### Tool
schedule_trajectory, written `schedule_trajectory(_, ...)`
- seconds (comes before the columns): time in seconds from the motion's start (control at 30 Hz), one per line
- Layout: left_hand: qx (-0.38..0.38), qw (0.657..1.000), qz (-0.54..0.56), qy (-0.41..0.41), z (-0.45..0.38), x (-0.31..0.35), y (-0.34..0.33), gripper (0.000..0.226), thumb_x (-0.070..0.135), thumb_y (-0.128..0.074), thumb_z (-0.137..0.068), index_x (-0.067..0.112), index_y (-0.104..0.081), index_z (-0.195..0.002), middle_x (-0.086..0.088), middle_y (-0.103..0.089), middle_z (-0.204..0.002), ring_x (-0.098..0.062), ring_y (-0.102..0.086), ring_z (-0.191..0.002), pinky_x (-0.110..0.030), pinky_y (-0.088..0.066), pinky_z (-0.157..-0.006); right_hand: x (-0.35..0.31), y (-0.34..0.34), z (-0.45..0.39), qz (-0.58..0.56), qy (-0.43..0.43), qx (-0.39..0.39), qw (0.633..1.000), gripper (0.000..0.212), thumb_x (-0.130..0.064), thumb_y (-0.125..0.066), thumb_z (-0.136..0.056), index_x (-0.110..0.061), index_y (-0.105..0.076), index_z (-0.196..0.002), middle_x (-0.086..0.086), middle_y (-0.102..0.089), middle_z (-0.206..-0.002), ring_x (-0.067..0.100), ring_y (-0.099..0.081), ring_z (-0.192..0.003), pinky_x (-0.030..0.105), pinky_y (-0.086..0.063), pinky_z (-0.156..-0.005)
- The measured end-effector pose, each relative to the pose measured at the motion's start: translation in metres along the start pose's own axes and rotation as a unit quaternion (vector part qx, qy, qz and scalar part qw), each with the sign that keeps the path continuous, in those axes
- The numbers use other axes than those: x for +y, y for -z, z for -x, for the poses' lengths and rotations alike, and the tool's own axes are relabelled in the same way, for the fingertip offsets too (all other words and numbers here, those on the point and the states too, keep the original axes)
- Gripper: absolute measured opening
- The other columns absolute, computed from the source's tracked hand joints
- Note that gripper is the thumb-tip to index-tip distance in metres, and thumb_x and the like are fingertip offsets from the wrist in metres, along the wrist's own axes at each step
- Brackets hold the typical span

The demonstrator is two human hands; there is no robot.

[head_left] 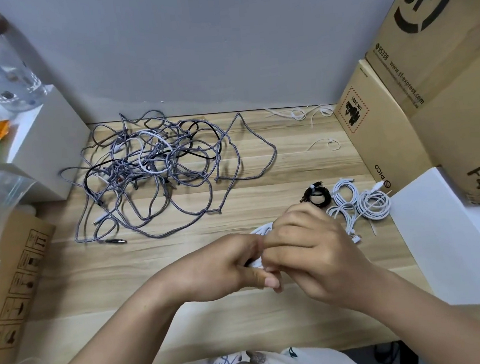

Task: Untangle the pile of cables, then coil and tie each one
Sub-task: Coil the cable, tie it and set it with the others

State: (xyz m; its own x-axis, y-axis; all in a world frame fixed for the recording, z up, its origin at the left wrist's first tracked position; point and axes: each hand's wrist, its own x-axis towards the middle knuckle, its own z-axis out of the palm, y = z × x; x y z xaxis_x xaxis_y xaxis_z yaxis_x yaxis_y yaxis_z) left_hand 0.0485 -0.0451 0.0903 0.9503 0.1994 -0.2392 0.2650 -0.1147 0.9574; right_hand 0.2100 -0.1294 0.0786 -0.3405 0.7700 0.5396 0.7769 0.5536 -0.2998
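Left hand [225, 265]: fingers curled round a white cable [261, 230], thumb pointing right.
Right hand [304, 245]: fingers curled over the same white cable, touching the left hand; most of the cable hidden between them.
Just beyond the right hand: coiled black cable [317, 194], two coiled white cables [346, 199] [375, 202], lying side by side.
Well beyond the left hand: tangled pile of cables [157, 165], mostly grey braided, some black and white strands.
Far right of the hands: loose white ties [299, 113] by the wall; cardboard boxes [438, 85].
All on a wooden table [243, 310].
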Motion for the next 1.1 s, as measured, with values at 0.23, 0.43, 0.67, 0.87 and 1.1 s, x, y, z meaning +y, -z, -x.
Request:
schedule_trajectory(0.23, 0.005, 0.994, -0.099, -0.047, 0.0, -0.013, -0.024, 0.022, 0.02, -0.034, -0.067, 0.008, -0.05, -0.076, 0.026, -0.018, -0.082, 0.023, -0.028, -0.086, 0.015, -0.012, -0.081, -0.041, -0.025, -0.02, -0.104, -0.023, 0.06, 0.992, 0.018, 0.002, -0.053, -0.078, -0.014, -0.062, -0.082, 0.0, -0.063, -0.08, 0.019, -0.052, -0.074, 0.031, -0.032, -0.076)
schedule_trajectory(0.43, 0.015, 0.985, 0.165, 0.048, -0.016, -0.034, -0.03, 0.015, 0.011, -0.051, -0.085, 0.015, -0.052, -0.07, 0.01, -0.06, -0.064, 0.002, -0.046, -0.057, -0.013, -0.027, -0.043, -0.017, -0.013, -0.006, -0.211, -0.238, 0.052, 0.947, 0.015, -0.042, -0.062, -0.081, -0.03, -0.063, -0.088, -0.012, -0.061, -0.087, 0.0, -0.056, -0.083, 0.024, -0.041, -0.076)
schedule_trajectory(0.67, -0.013, 0.929, 0.36, 0.084, -0.025, -0.038, -0.016, 0.027, 0.023, -0.047, -0.086, -0.001, -0.057, -0.094, -0.002, -0.064, -0.06, 0.0, -0.047, -0.039, -0.01, -0.019, -0.031, -0.003, -0.021, 0.049, -0.468, -0.417, -0.005, 0.779, 0.049, -0.046, -0.072, -0.077, -0.02, -0.057, -0.116, 0.003, -0.069, -0.072, 0.028, -0.069, -0.083, 0.033, -0.053, -0.081)
schedule_trajectory(0.87, 0.201, 0.871, 0.43, 0.13, -0.054, -0.065, -0.036, 0.077, 0.009, -0.079, -0.07, 0.017, -0.028, -0.127, -0.007, -0.064, -0.07, -0.014, -0.039, -0.048, -0.013, -0.035, -0.043, -0.003, -0.032, 0.063, -0.391, -0.536, 0.146, 0.733, 0.013, -0.012, -0.058, -0.086, -0.019, -0.066, -0.093, -0.006, -0.071, -0.075, 0.007, -0.062, -0.068, 0.013, -0.047, -0.06)
schedule_trajectory(1.1, 0.161, 0.969, 0.107, 0.155, -0.077, -0.087, -0.055, 0.049, 0.056, -0.064, -0.071, 0.022, -0.069, -0.108, -0.01, -0.058, -0.11, -0.019, -0.049, -0.111, -0.032, -0.041, -0.1, 0.019, -0.05, 0.095, -0.365, -0.615, 0.144, 0.684, 0.018, -0.008, -0.052, -0.092, -0.016, -0.067, -0.084, -0.006, -0.064, -0.063, 0.008, -0.058, -0.064, 0.015, -0.046, -0.063)
